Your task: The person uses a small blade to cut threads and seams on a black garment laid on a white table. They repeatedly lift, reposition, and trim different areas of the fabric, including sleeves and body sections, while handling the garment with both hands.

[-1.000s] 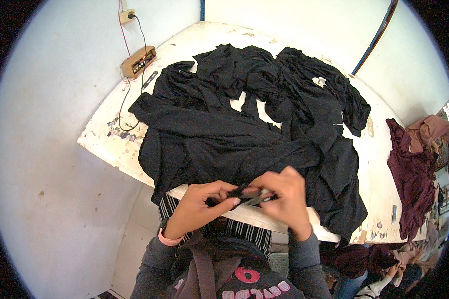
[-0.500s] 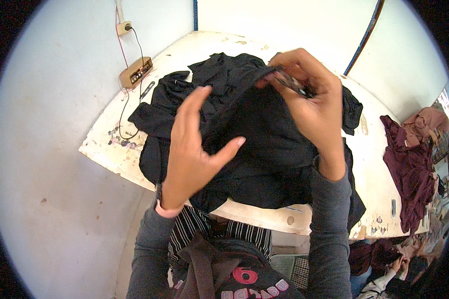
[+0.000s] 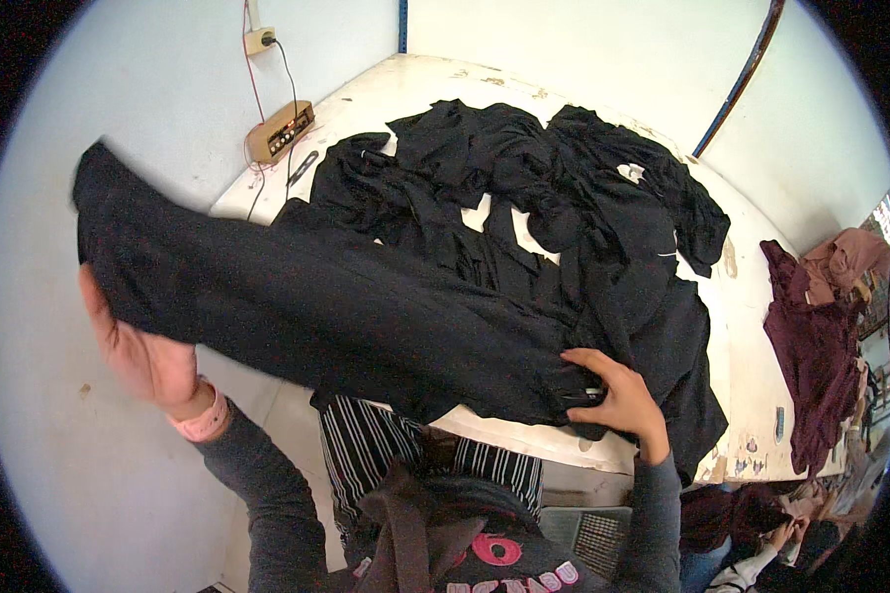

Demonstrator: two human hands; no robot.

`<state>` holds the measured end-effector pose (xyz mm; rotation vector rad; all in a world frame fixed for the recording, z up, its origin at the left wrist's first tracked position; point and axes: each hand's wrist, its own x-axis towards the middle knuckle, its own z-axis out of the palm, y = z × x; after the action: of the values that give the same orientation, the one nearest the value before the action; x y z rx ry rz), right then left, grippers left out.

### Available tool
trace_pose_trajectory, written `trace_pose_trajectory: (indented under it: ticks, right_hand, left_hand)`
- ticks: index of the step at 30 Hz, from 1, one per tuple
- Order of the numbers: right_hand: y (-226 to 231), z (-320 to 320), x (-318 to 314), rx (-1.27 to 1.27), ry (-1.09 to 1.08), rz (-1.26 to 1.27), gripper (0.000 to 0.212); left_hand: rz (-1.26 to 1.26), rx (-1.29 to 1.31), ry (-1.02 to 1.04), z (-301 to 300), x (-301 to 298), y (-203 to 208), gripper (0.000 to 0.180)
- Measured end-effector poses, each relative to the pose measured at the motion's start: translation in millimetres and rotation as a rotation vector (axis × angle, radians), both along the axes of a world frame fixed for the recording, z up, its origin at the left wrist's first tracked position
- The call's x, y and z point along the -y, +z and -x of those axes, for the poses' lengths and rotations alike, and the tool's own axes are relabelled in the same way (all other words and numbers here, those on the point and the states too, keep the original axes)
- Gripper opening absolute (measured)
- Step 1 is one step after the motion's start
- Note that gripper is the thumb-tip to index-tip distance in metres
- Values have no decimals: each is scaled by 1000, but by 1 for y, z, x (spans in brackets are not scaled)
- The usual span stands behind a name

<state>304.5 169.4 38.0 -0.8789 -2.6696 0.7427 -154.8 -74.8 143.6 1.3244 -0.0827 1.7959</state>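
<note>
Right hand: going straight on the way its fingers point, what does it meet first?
Probably the outstretched black cloth: the right hand points up-left across it, fingertips apparently already touching. Exact depth is unclear.

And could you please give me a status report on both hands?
Left hand at raised left end of black cloth. Right hand at its right end, small shiny item partly hidden. More black garments lying beyond.

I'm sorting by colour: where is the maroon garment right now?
In the head view, the maroon garment lies far right, at the right edge of the table, beside a dusty-pink cloth and right of the black garments.
</note>
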Motion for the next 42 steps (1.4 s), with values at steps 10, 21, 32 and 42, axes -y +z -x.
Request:
trace_pose_trajectory:
  ticks: [10, 21, 32, 42]
  right_hand:
    - [88, -102, -75, -825, -725, -936, 21]
    - [219, 164, -263, -934, -202, -253, 45]
    - [75, 129, -39, -367, 311, -89, 27]
    - [-13, 146, 80, -212, 492, -358, 37]
  left_hand:
    - [108, 322, 189, -58, 44, -57, 56]
    - [266, 526, 64, 3, -43, -109, 52]
    - [999, 576, 476, -60, -55, -180, 37]
    - [1087, 341, 480, -113, -4, -184, 36]
